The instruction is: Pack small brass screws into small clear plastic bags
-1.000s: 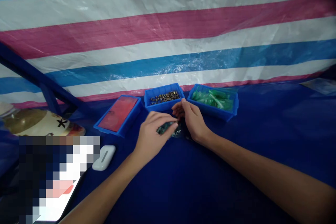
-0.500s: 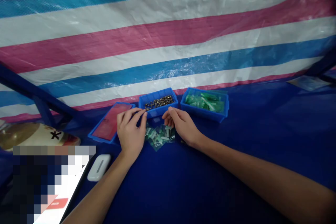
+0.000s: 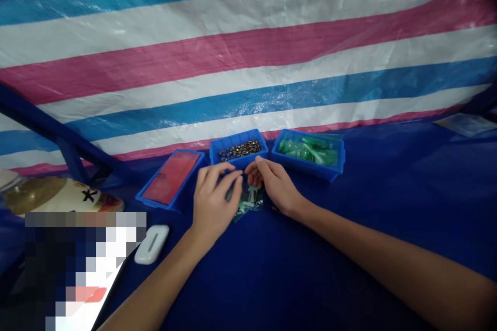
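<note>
My left hand (image 3: 216, 200) is over the table in front of the bins, palm down, fingers bent and apart, with nothing visible between them. Its fingertips come close to my right hand (image 3: 277, 185), whose fingers are curled in toward the thumb; whether something small sits inside them is hidden. Below both hands lie small clear greenish packets (image 3: 252, 197) with pale pieces in them, partly covered by my left hand. Just behind stands a blue bin (image 3: 236, 138) of small dark metal parts.
To the left is a blue bin with red flat bags (image 3: 171, 178); to the right, one with green bags (image 3: 306, 149). A white case (image 3: 151, 244), a partly pixelated screen (image 3: 112, 264) and a bottle (image 3: 50, 194) stand at left. A striped sheet (image 3: 248, 57) hangs behind.
My left hand has moved right, away from the red bin and toward my right hand, now covering part of the packets. My right hand stays nearly in place. The view has shifted slightly.
</note>
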A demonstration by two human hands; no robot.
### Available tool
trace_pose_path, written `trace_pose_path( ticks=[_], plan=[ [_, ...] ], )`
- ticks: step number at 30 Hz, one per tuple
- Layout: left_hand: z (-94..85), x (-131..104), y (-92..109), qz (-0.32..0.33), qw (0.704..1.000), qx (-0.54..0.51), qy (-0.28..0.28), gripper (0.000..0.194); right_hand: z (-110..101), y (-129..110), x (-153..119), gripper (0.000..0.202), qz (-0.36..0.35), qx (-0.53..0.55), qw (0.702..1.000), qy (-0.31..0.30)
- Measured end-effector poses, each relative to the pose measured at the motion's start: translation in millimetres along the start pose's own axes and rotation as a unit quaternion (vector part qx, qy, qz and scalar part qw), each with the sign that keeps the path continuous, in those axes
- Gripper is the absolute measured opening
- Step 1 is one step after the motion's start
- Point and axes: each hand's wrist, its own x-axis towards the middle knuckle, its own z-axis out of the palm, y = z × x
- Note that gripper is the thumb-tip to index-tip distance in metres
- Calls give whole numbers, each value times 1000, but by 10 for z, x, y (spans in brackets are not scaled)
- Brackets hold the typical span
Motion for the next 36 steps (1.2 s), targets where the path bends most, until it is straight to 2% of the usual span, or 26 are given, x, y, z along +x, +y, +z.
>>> trace_pose_path(
  ticks=[3, 6, 9, 14, 18, 23, 25, 31, 36],
  plan=[
    [-7, -50, 170, 81, 985, -93, -122, 16, -14, -2, -1, 54, 13, 26, 1000, 0],
    [8, -71, 252, 91, 964, -119, -222, 19, -24, -10, -7, 55, 15, 36, 999, -8],
    [29, -68, 264, 64, 960, -111, -248, 22, -15, -33, -15, 55, 9, 30, 999, -11],
    [60, -89, 300, 47, 958, -134, -249, 16, 4, -67, -17, 56, 8, 41, 999, -7],
    [32, -59, 257, 30, 961, -174, -213, 12, -8, -58, -1, 57, 15, 59, 998, -1],
    [-74, 97, -38, -26, 990, -119, -70, 11, -26, -43, 16, 54, 17, 71, 997, -1],
    [-92, 132, -140, -43, 994, -93, -31, 11, -28, -40, 16, 53, 12, 68, 998, -6],
    [-72, 113, -181, -41, 996, -76, -20, 12, -22, -39, 8, 51, 7, 73, 997, -10],
    [-69, 87, -274, -114, 991, 16, 72, 16, -16, -42, 3, 53, 8, 63, 998, -13]
  ],
)
